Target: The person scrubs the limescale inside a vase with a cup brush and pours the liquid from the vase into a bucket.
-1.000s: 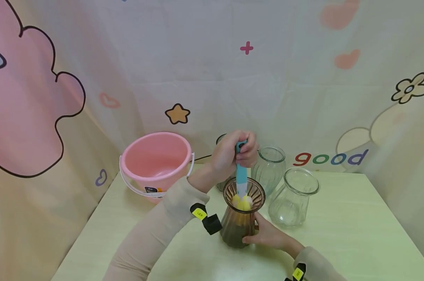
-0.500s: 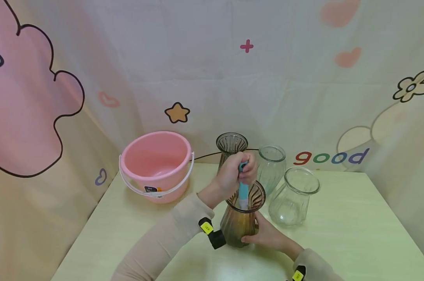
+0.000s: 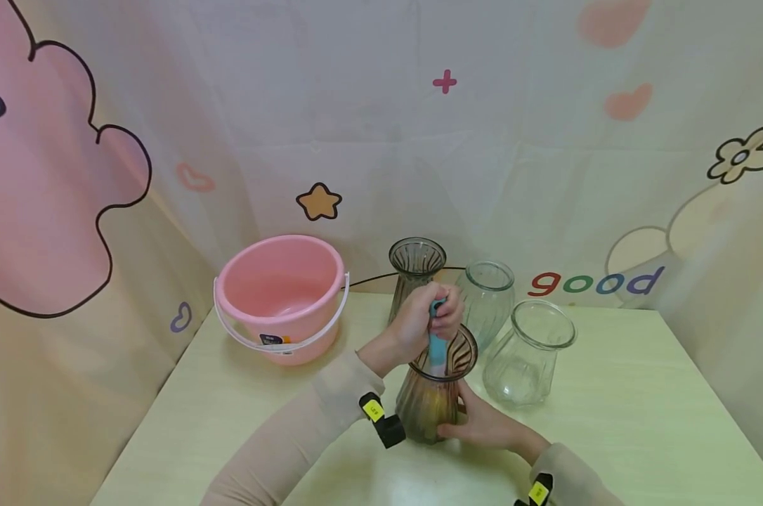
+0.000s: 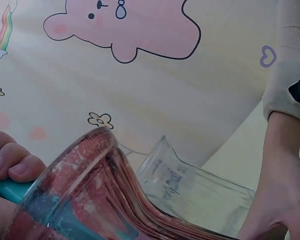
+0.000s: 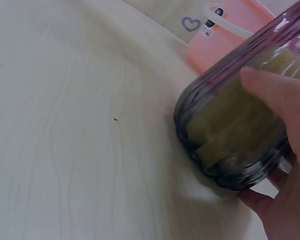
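Note:
My left hand [image 3: 424, 315] grips the teal handle [image 3: 438, 351] of a sponge cleaning brush. The brush reaches down through the mouth of a ribbed amber-grey glass vase [image 3: 413, 400]. Through the lower glass shows the yellow sponge head [image 5: 230, 117], close to the base in the right wrist view. My right hand [image 3: 485, 424] holds the lower right side of this vase, thumb in front. The base appears slightly tilted off the table in the right wrist view. In the left wrist view, fingers [image 4: 20, 165] curl over the handle just beside the vase's rim [image 4: 87, 155].
A pink bucket [image 3: 318, 344] with a white handle stands at the left. Behind the held vase are a grey glass vase [image 3: 417, 263] and a greenish clear vase [image 3: 487, 302]. A wide-mouthed clear vase [image 3: 527, 376] is close on the right. A patterned curtain [image 3: 381, 140] backs the table [image 3: 622, 393].
My left hand has moved down, taking the sponge head from the vase's mouth to deep inside. The grey vase behind has come into fuller view. My right hand keeps its place.

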{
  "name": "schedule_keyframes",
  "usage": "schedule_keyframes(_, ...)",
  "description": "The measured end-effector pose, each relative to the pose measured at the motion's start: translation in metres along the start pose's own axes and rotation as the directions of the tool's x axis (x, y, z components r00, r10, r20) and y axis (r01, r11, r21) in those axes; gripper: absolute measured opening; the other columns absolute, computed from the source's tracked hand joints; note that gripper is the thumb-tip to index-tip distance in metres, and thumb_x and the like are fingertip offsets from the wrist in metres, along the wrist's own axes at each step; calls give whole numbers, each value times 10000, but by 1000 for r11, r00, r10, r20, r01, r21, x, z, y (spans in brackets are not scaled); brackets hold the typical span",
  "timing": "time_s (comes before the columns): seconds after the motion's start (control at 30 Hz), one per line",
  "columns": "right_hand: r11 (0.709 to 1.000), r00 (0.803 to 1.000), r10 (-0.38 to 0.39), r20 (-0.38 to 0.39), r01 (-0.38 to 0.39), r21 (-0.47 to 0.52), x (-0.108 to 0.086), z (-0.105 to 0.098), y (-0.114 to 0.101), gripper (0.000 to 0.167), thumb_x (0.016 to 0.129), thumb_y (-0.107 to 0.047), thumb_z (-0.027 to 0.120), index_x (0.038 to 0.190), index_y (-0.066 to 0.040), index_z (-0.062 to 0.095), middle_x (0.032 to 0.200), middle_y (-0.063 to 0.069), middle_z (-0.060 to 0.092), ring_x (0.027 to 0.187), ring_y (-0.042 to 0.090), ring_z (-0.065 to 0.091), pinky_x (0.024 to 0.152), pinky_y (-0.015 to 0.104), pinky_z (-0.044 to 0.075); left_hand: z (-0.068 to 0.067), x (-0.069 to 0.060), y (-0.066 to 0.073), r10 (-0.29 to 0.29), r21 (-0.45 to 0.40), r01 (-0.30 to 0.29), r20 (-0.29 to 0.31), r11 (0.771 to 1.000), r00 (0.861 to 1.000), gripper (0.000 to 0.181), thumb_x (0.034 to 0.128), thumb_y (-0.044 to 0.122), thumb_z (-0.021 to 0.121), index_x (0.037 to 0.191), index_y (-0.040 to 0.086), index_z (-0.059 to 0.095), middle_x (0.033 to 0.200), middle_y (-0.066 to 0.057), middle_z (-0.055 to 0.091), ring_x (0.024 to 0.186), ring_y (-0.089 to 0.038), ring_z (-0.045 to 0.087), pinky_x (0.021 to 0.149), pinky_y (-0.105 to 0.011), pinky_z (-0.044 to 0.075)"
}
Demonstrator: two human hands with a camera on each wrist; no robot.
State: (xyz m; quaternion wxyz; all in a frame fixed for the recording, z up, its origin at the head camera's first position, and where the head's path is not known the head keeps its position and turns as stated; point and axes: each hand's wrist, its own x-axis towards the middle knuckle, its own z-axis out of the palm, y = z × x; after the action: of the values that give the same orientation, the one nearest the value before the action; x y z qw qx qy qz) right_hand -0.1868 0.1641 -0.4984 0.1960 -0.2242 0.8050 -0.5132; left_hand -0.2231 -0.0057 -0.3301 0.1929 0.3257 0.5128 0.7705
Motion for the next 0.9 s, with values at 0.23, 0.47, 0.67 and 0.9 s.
schedule_keyframes(0.23,998,1000,3,-23,-1,61,2,-2,2,932,755,-194,743,1445,-189,117,1455,123,249,1315,370,301,1019,509,335,0,0,0,22,-16,-22,-22,1000,1000,322,868,111,224,550,145,259,459,71,265,403,-104,198,436,-240,196)
schedule_keyframes(0.47,999,994,-45,-102,47,23,4,4,4,935,713,-188,776,1421,-199,165,1392,98,328,1268,316,380,1007,483,361,10,2,17,37,22,-38,16,999,999,322,881,117,223,561,125,262,465,69,274,408,-130,191,432,-250,185)
schedule_keyframes(0.67,999,991,-24,-134,28,30,3,8,3,1016,693,-194,794,1451,-197,117,1448,92,261,1308,288,318,1020,472,351,18,5,60,126,17,-127,43,992,991,324,873,113,209,554,140,258,466,54,247,406,-140,158,437,-260,151)
schedule_keyframes(0.9,998,989,-13,-150,23,64,4,10,2,1043,676,-177,807,1450,-216,108,1432,70,279,1303,286,325,1009,481,357,24,4,81,171,16,-171,24,985,985,335,880,119,197,547,131,233,464,39,222,396,-139,154,433,-264,138)
